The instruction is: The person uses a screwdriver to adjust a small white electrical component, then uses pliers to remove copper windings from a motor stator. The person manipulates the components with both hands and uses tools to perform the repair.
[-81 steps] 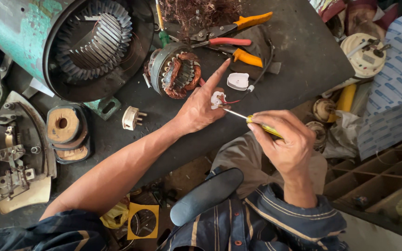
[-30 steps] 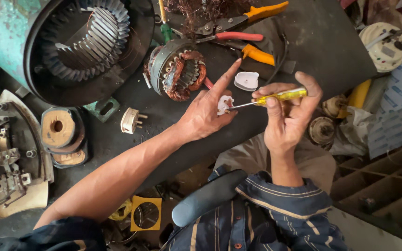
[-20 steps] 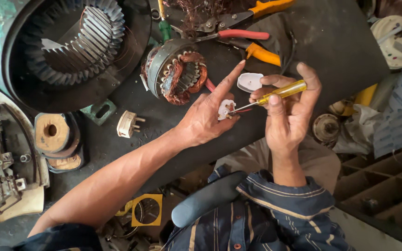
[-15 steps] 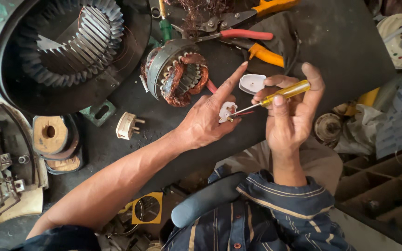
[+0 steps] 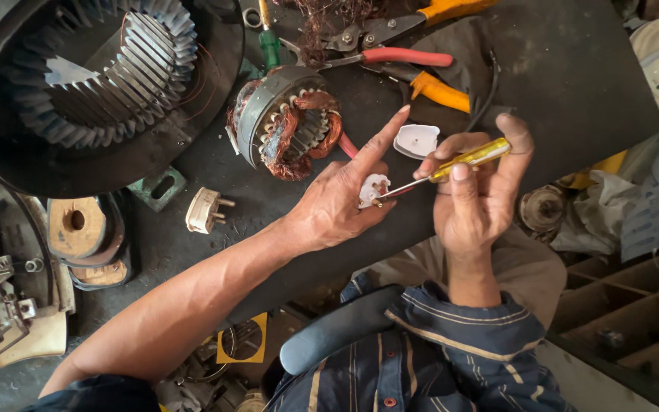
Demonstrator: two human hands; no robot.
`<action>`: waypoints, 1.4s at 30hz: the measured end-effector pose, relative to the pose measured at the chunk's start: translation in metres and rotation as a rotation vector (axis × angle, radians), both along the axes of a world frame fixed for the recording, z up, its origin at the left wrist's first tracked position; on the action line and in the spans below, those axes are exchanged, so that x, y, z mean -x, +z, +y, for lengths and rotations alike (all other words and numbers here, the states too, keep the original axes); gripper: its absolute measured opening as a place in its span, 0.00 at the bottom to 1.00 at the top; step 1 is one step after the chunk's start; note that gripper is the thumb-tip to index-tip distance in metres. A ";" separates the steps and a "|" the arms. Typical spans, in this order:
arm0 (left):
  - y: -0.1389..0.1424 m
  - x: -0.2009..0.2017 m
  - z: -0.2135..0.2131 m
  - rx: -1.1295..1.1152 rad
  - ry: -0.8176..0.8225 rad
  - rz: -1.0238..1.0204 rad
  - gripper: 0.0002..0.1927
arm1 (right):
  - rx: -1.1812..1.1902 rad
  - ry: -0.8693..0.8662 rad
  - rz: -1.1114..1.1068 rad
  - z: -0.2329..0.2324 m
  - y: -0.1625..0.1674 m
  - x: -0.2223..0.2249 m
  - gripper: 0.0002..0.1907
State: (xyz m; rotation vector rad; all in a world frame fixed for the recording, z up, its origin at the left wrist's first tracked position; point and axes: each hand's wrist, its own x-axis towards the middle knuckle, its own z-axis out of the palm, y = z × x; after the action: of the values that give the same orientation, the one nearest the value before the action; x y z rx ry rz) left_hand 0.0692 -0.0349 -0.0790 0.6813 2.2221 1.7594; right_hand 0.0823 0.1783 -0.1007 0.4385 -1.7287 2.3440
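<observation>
Two bare hands work a light, brittle-looking white plug base (image 5: 373, 189) above the dark worktop (image 5: 558, 84): left hand (image 5: 337, 202) pinching its edges, right hand (image 5: 476, 198) gripping a yellow-handled screwdriver (image 5: 451, 162).

Around the copper-wound stator (image 5: 287, 122): two white plugs, one (image 5: 206, 209) lying to its left and one (image 5: 374, 189) to its right, one white plug cover (image 5: 416, 140), one yellow screwdriver (image 5: 451, 162), one red-handled pliers (image 5: 390, 55), and one big motor housing (image 5: 101, 84) to its left.
</observation>
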 end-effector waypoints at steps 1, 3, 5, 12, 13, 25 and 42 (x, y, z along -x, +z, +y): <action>0.001 0.000 0.000 -0.003 0.000 0.007 0.55 | 0.002 0.007 -0.004 0.000 0.000 0.000 0.26; 0.001 0.001 0.000 -0.012 0.001 0.020 0.56 | 0.006 0.026 -0.004 0.001 0.001 0.000 0.23; 0.003 0.000 0.000 -0.022 -0.004 0.011 0.56 | 0.005 0.040 0.011 0.001 0.001 0.002 0.21; 0.005 0.000 0.000 -0.015 -0.007 -0.034 0.58 | -0.054 0.039 0.067 -0.001 0.000 0.004 0.16; 0.005 0.001 0.000 -0.010 -0.016 -0.034 0.58 | -0.062 0.041 0.071 -0.001 0.001 0.003 0.16; -0.002 0.003 -0.001 0.014 0.010 0.005 0.59 | 0.043 -0.091 0.103 -0.007 0.001 -0.003 0.24; 0.001 0.003 -0.001 -0.045 0.021 -0.070 0.60 | -0.465 -0.273 0.304 -0.002 0.028 -0.044 0.27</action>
State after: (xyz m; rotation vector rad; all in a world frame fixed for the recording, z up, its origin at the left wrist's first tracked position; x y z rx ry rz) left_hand 0.0664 -0.0364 -0.0782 0.5979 2.1579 1.8200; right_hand 0.1264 0.1759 -0.0726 0.5530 -2.0193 1.5911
